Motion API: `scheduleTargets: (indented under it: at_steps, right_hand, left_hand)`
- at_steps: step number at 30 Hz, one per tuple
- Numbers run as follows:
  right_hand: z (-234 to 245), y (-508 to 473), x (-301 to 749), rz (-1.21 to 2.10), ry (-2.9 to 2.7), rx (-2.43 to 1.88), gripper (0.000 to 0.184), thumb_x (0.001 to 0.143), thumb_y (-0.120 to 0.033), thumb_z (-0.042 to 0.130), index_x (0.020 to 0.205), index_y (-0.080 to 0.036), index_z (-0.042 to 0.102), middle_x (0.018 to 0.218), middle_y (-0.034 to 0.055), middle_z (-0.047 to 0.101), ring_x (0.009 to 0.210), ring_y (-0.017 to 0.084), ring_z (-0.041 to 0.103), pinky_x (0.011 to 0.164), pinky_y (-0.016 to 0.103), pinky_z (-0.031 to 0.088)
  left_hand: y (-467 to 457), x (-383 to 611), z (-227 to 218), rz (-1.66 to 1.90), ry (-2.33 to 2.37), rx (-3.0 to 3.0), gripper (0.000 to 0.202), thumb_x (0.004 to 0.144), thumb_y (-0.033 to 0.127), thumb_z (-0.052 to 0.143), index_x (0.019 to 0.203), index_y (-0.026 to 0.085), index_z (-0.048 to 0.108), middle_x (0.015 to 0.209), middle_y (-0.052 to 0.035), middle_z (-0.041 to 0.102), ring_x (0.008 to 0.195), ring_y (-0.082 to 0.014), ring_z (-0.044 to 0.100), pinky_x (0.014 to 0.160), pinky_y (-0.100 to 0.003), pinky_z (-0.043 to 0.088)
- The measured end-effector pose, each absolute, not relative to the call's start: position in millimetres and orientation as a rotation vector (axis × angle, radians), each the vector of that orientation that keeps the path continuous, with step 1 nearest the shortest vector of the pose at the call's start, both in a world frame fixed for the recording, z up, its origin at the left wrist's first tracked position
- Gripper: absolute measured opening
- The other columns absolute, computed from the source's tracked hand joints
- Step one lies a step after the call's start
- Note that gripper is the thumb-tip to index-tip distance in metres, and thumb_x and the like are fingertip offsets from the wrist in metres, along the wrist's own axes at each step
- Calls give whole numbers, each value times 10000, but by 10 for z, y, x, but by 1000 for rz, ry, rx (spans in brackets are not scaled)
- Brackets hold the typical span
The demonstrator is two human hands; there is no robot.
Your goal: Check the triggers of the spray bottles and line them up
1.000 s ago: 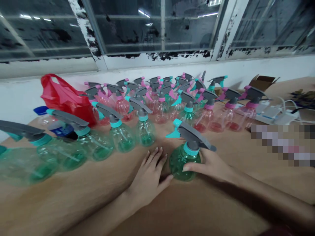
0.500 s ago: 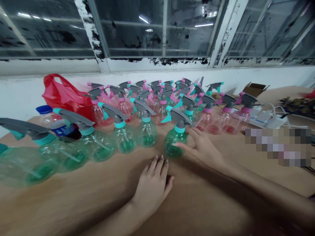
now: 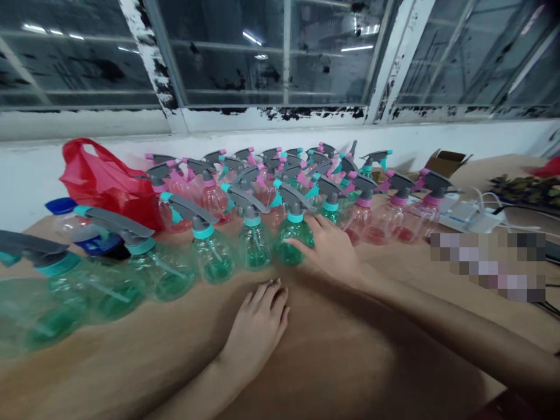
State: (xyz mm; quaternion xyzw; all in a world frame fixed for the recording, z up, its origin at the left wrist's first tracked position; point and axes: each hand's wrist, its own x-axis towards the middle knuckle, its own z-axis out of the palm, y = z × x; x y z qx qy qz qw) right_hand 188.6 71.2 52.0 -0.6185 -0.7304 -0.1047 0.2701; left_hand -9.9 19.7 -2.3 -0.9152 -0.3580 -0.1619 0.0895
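My right hand (image 3: pixel 330 248) is closed round the right side of a green spray bottle (image 3: pixel 292 240), which stands upright with a grey and turquoise trigger head. Its thumb lies across the front of the bottle, and the far fingers are partly hidden behind it. To the left stands another green spray bottle (image 3: pixel 256 245), close beside the held one. My left hand (image 3: pixel 260 324) rests flat on the tabletop (image 3: pixel 341 361), nearer to me, fingers stretched out and holding nothing. More green spray bottles (image 3: pixel 214 256) form a front row running to the left edge.
Pink spray bottles (image 3: pixel 413 219) and other sprayers crowd the back near the wall. On the left are a red plastic bag (image 3: pixel 109 186) and a blue-capped bottle (image 3: pixel 63 207). A white power strip (image 3: pixel 475 216) with cables and an open cardboard box (image 3: pixel 448 163) are at right.
My right hand has shifted the green spray bottle left and slightly back, up beside the row. My left hand has slid a little left. The camera view has also moved slightly.
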Motion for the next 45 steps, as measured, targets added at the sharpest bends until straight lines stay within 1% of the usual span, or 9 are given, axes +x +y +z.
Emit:
scheduleTargets:
  at_steps: [10,14,17,21,25,31,38,42,45]
  right_hand:
    - [540,642,1921,-218,-1912,-1664,652,858,-601,480,1292,-115,486,1122,133,650,923,303,656,643,357,513]
    - [620,516,2182,-149,-1866,-1607,404,889,-528,490,1105,-207,606,1013,38,689,814,209,677,654,305,497]
    - [687,470,2465,-139,-1779,-1648,314,904,-470,494,987,-200,632,916,42,704,775,209,677,653,308,479]
    - [691,515,2731,-90,-1691,-1737,386,871,-516,519,1004,-170,628,838,81,706,664,245,672,592,337,461]
    - [604,645,2757,-4,-1702,-1749,588,826,-623,506,1167,-150,581,882,122,708,721,306,680,628,391,477]
    - [517,898,2643,160,-1758,-1684,799,772,-678,523,1319,-104,425,909,126,701,707,273,670,603,362,491]
    - [572,917,2648,217,-1786,-1713,661,771,-665,529,1121,-103,524,854,141,662,750,311,649,593,381,469]
    - [598,740,2710,255,-1833,-1718,657,758,-687,528,1116,-136,510,797,107,664,713,297,644,603,396,481]
    - [618,520,2741,273,-1855,-1716,642,778,-682,507,1144,-155,491,915,127,679,818,314,657,661,421,504]
  left_hand:
    - [236,-151,-77,-547,-1091,-2770,322,974,196,324,1196,160,554,1248,-116,582,1153,-267,547,912,-436,489]
    - [264,-182,-81,-561,-1118,-2788,312,973,230,355,1227,191,532,1288,-96,558,1159,-265,546,944,-446,472]
    - [297,-185,-70,-587,-1139,-2791,318,973,258,382,1263,205,500,1308,-90,543,1159,-270,549,955,-463,465]
    - [350,-117,-50,-617,-1146,-2812,333,975,295,413,1298,225,454,1297,-82,541,1158,-263,550,961,-449,461]
    - [416,11,-41,-634,-1165,-2861,333,986,298,409,1314,245,419,1271,-71,543,1138,-246,559,976,-433,447]
    - [478,127,-30,-650,-1266,-2864,307,985,289,409,1288,248,427,1211,-63,557,1102,-238,570,959,-416,448]
    - [478,144,-8,-636,-1307,-2850,324,1002,314,360,1314,248,419,1175,-59,558,1079,-230,567,942,-395,447]
    - [501,150,-7,-643,-1304,-2852,349,1000,350,357,1321,235,433,1169,-65,562,1080,-239,562,935,-408,448]
    - [502,151,-2,-652,-1298,-2861,355,998,361,362,1317,231,447,1173,-68,565,1090,-245,557,933,-416,445]
